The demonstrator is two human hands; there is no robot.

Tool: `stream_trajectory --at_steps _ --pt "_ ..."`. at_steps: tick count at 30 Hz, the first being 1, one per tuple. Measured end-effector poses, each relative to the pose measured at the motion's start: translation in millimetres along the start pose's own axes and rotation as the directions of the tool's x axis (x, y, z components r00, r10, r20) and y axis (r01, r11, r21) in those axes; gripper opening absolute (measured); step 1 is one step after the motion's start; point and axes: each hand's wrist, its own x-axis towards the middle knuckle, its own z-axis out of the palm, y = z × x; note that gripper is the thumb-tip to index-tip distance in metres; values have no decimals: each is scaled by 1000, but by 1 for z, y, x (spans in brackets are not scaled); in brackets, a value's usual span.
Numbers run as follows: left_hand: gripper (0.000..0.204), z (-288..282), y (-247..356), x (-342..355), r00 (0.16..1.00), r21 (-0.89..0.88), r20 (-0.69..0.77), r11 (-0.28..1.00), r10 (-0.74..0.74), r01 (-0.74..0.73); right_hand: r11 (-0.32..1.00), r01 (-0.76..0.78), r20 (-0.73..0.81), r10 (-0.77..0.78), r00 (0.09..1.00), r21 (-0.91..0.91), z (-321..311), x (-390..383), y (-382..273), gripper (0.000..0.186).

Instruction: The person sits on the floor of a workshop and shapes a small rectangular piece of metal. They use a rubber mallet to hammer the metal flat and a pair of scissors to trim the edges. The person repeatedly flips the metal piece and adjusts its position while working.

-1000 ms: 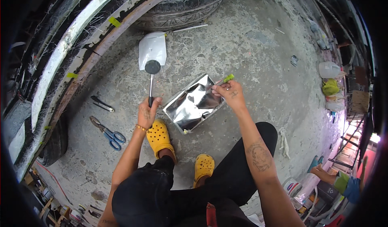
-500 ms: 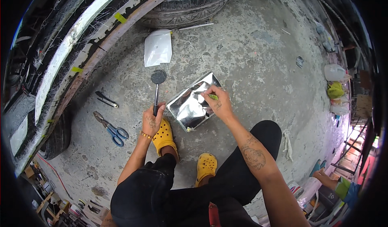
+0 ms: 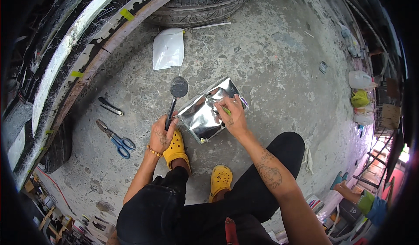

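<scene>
My left hand (image 3: 161,135) is closed round the black grip of a mallet (image 3: 179,88), whose round dark head points away from me. To its right, a flat rectangular silver piece (image 3: 203,114) with a mirror-like, creased surface lies on the floor. Over its upper part my right hand (image 3: 233,114) is closed in a pinch on a small yellow-green object (image 3: 226,111); its tip and exact kind are hidden by the fingers. Left of my left hand lie blue-handled snips (image 3: 115,139) and a slim black cutter (image 3: 111,107).
A long curved panel (image 3: 87,57) with frayed fibres and green tape leans at the left. Tyres (image 3: 200,5) lie behind it. A white sheet (image 3: 169,49) is on the concrete floor. Jugs and bags (image 3: 360,99) line the right. Another person's arm (image 3: 349,193) shows lower right.
The mallet's head has tipped slightly to the right in my left hand. My right hand has shifted a little over the silver piece, its pinch kept. The view has moved slightly.
</scene>
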Motion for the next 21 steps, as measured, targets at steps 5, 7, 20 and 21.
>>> stream_trajectory --at_steps 5,7,20,21 --pt "33 -3 -1 1 999 22 27 1000 -17 16 999 37 12 -37 999 3 -2 2 -6 18" --pt "32 -4 5 0 999 64 20 997 45 -47 997 80 -4 -80 997 10 -3 3 -9 16" --pt "42 -2 32 7 937 -71 338 991 -87 117 980 151 57 -145 988 -126 6 -10 6 11" --pt "41 -4 35 6 961 -57 271 996 -57 75 981 155 50 -150 987 -116 5 -9 5 11"
